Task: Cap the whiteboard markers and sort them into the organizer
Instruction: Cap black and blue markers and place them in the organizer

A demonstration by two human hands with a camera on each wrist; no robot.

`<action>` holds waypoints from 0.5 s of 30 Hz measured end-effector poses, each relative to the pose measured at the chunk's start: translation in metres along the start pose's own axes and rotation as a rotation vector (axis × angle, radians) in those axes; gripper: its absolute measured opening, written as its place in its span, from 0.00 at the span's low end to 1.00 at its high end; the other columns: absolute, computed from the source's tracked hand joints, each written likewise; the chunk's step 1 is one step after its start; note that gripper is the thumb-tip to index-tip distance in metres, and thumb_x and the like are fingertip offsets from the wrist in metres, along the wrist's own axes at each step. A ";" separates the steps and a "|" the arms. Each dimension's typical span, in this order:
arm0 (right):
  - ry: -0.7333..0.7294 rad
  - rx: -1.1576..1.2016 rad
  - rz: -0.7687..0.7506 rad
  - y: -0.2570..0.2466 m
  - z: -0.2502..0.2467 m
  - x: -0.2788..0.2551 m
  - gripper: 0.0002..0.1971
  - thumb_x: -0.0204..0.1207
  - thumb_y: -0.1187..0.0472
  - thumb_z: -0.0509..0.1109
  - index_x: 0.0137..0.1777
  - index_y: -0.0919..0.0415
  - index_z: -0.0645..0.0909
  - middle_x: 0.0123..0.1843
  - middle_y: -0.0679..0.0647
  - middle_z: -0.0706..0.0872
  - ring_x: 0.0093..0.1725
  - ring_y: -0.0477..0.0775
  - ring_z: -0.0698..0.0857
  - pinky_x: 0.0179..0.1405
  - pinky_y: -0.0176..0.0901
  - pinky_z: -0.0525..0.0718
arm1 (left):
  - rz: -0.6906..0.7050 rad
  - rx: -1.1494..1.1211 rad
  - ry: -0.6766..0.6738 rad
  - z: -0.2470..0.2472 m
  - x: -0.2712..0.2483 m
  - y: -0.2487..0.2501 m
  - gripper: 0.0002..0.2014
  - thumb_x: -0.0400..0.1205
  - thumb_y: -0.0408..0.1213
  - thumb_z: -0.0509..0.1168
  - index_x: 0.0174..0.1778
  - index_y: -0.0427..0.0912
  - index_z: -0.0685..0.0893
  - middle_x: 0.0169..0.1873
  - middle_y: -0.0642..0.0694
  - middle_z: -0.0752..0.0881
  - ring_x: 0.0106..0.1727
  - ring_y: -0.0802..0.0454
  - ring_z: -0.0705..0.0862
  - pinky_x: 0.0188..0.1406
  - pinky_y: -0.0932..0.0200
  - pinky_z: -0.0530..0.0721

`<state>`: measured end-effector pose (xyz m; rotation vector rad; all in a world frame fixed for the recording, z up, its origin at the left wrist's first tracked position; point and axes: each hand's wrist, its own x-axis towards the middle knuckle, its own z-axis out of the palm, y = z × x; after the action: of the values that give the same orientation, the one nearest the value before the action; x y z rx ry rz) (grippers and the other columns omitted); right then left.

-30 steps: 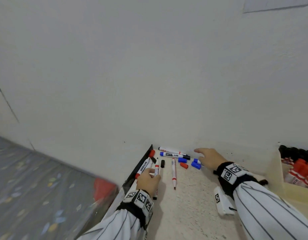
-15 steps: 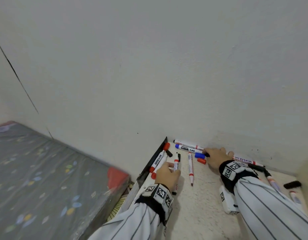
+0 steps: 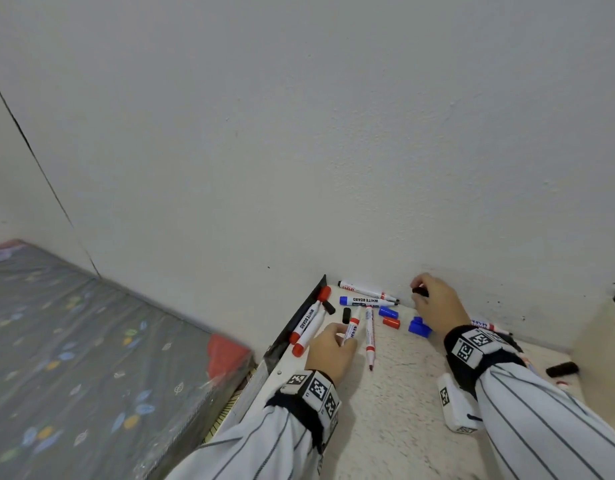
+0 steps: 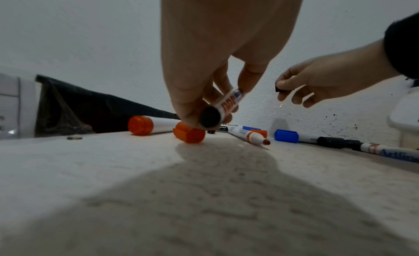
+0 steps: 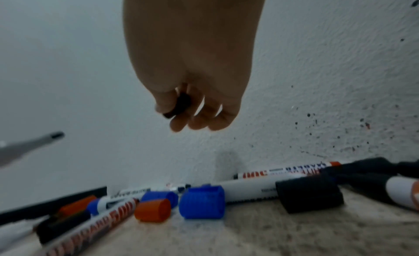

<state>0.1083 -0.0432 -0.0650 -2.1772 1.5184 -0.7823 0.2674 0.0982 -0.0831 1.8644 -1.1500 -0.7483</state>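
Since half a second ago the right hand [image 3: 434,306] has left the table [image 3: 396,420] and risen near the wall [image 3: 333,150]; its fingers [image 4: 283,84] now pinch a small black cap [image 3: 420,291]. The left hand [image 3: 330,348] stays low, fingers curled around a white marker [image 4: 226,103] with a black end, lifted just above the table.

Both hands are apart, so the capping is not yet done. I think the main risk is a wrong match: red and blue caps lie loose between the hands, and the marker's tip is hidden, so I cannot tell if the black cap belongs to it. The cap is held only at the fingertips and could slip and roll among the loose markers. An uncapped red marker [image 3: 369,332] lies just beside the left hand and may be pushed. The organizer [image 3: 597,348] stands at the far right, with many markers still outside it.
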 end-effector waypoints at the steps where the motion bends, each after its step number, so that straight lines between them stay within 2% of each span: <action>1: -0.012 0.081 0.003 -0.004 -0.006 -0.003 0.08 0.80 0.63 0.64 0.58 0.60 0.75 0.54 0.57 0.82 0.50 0.54 0.80 0.52 0.45 0.79 | 0.021 0.019 -0.003 0.002 -0.002 0.002 0.14 0.83 0.38 0.59 0.64 0.44 0.78 0.50 0.49 0.84 0.47 0.57 0.79 0.48 0.66 0.77; 3: -0.081 0.166 0.007 -0.012 -0.016 -0.009 0.09 0.81 0.64 0.63 0.60 0.64 0.75 0.52 0.58 0.82 0.48 0.52 0.79 0.48 0.39 0.75 | 0.061 0.036 -0.010 0.007 -0.004 0.006 0.14 0.84 0.36 0.58 0.65 0.44 0.79 0.51 0.49 0.84 0.47 0.58 0.79 0.44 0.70 0.75; 5: -0.180 0.144 -0.041 -0.015 -0.025 -0.016 0.09 0.80 0.65 0.65 0.58 0.65 0.80 0.52 0.58 0.83 0.48 0.50 0.79 0.46 0.31 0.72 | 0.095 0.059 -0.012 0.013 -0.009 0.010 0.13 0.84 0.34 0.58 0.64 0.44 0.80 0.50 0.50 0.84 0.46 0.58 0.78 0.37 0.75 0.73; 6: -0.228 0.113 -0.068 -0.017 -0.030 -0.020 0.09 0.79 0.65 0.66 0.57 0.65 0.82 0.51 0.56 0.84 0.48 0.49 0.78 0.42 0.28 0.71 | 0.110 0.066 -0.018 0.016 -0.011 0.012 0.13 0.84 0.34 0.58 0.63 0.43 0.80 0.52 0.49 0.84 0.46 0.59 0.78 0.37 0.76 0.74; 7: -0.262 0.089 -0.085 -0.017 -0.033 -0.026 0.08 0.79 0.65 0.67 0.55 0.64 0.83 0.50 0.54 0.83 0.48 0.48 0.78 0.38 0.23 0.71 | 0.124 0.068 -0.028 0.019 -0.013 0.014 0.14 0.83 0.33 0.58 0.64 0.43 0.80 0.54 0.49 0.85 0.47 0.59 0.78 0.40 0.75 0.76; 9: -0.288 0.093 -0.096 -0.014 -0.040 -0.037 0.08 0.77 0.66 0.68 0.54 0.62 0.85 0.48 0.50 0.82 0.48 0.46 0.78 0.38 0.17 0.70 | 0.154 0.066 -0.051 0.025 -0.019 0.017 0.14 0.83 0.31 0.58 0.64 0.41 0.80 0.53 0.49 0.83 0.46 0.60 0.78 0.45 0.73 0.78; 11: -0.286 0.113 -0.087 -0.011 -0.046 -0.049 0.08 0.76 0.67 0.70 0.53 0.61 0.86 0.47 0.49 0.82 0.46 0.44 0.79 0.39 0.17 0.71 | 0.190 0.074 -0.071 0.031 -0.027 0.020 0.15 0.83 0.29 0.58 0.64 0.42 0.80 0.54 0.47 0.83 0.49 0.58 0.80 0.46 0.74 0.77; 13: -0.265 0.134 -0.079 -0.005 -0.052 -0.059 0.07 0.74 0.68 0.71 0.51 0.60 0.86 0.46 0.50 0.84 0.41 0.39 0.79 0.38 0.18 0.72 | 0.224 0.081 -0.088 0.036 -0.033 0.022 0.16 0.83 0.29 0.58 0.64 0.43 0.80 0.56 0.46 0.82 0.54 0.55 0.80 0.55 0.70 0.75; 15: -0.253 0.148 -0.061 0.000 -0.058 -0.069 0.07 0.73 0.68 0.73 0.49 0.59 0.85 0.44 0.48 0.84 0.40 0.37 0.79 0.38 0.16 0.72 | 0.239 0.075 -0.108 0.040 -0.040 0.026 0.16 0.83 0.29 0.58 0.65 0.44 0.80 0.57 0.47 0.82 0.52 0.58 0.77 0.59 0.68 0.73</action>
<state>0.0534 0.0217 -0.0357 -2.1286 1.2353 -0.5909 0.2072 0.1149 -0.0782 1.7246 -1.4576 -0.6840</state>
